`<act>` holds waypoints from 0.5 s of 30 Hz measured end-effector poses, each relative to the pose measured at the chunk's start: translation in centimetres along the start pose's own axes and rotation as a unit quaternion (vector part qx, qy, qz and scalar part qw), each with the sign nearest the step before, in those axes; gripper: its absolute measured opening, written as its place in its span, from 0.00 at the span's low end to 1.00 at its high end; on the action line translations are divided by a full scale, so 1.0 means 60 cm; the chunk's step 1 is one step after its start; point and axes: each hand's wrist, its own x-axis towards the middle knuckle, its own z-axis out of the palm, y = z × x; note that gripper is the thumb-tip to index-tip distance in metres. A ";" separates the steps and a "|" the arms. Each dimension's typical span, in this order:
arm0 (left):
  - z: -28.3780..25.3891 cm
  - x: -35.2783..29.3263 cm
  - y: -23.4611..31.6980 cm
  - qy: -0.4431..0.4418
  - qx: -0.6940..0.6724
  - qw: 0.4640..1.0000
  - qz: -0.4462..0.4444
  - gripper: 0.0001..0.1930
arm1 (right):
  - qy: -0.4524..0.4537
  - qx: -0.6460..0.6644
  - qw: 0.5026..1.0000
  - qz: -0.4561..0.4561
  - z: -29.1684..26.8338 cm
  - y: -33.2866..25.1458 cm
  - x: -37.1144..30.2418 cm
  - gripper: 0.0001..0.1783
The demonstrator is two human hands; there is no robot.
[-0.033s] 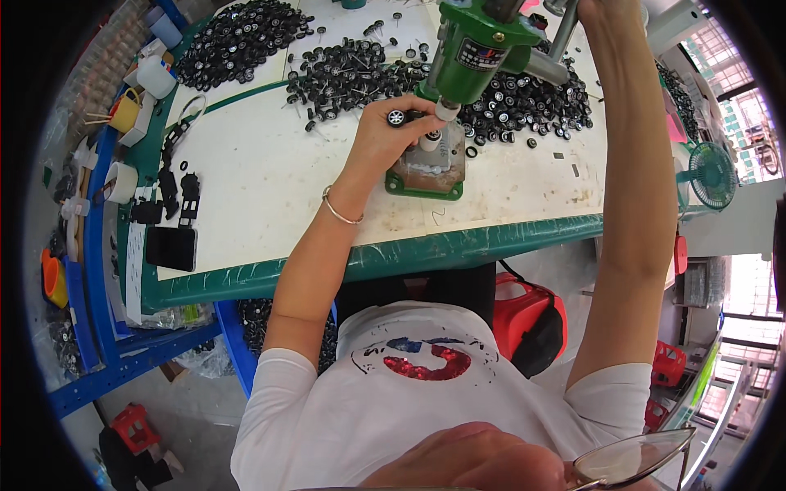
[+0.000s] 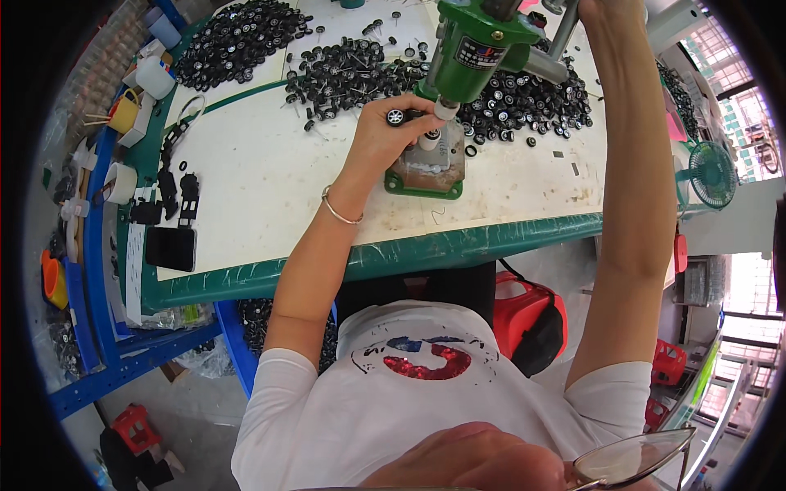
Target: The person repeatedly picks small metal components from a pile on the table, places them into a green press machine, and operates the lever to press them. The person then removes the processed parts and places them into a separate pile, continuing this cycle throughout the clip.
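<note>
My left hand pinches a small black toy wheel with a pale spoked hub, under the ram of a green hand press. The fingertips are right beside the white ram tip. Just below them another small wheel sits on a round whitish holder on the press's metal base. At the top edge my right hand, partly cut off, is closed around the metal press lever.
Heaps of black wheels, some on axles, lie behind and beside the press. To the left are black plastic parts, a phone and a tape roll. A green fan stands at the right.
</note>
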 end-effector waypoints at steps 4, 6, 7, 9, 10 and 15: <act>-0.002 -0.001 0.001 0.006 0.016 1.000 0.007 0.06 | -0.080 0.085 0.993 -0.005 0.005 -0.027 -0.034 0.16; -0.006 -0.004 0.000 0.011 0.023 1.000 -0.001 0.06 | 0.073 -0.040 0.979 -0.186 0.108 -0.035 -0.112 0.16; -0.002 -0.003 0.003 0.009 0.023 1.000 -0.003 0.07 | -0.036 0.112 0.987 -0.106 0.045 -0.037 -0.084 0.16; 0.004 0.000 0.005 0.009 0.028 0.999 -0.013 0.07 | -0.102 0.192 0.976 -0.010 -0.031 -0.045 -0.054 0.17; 0.000 -0.002 0.003 0.014 0.033 0.999 -0.015 0.07 | -0.057 0.121 0.985 -0.109 0.026 -0.041 -0.090 0.17; 0.002 -0.007 0.004 0.026 0.044 0.999 -0.015 0.08 | 0.101 -0.066 0.937 -0.328 0.129 -0.043 -0.185 0.19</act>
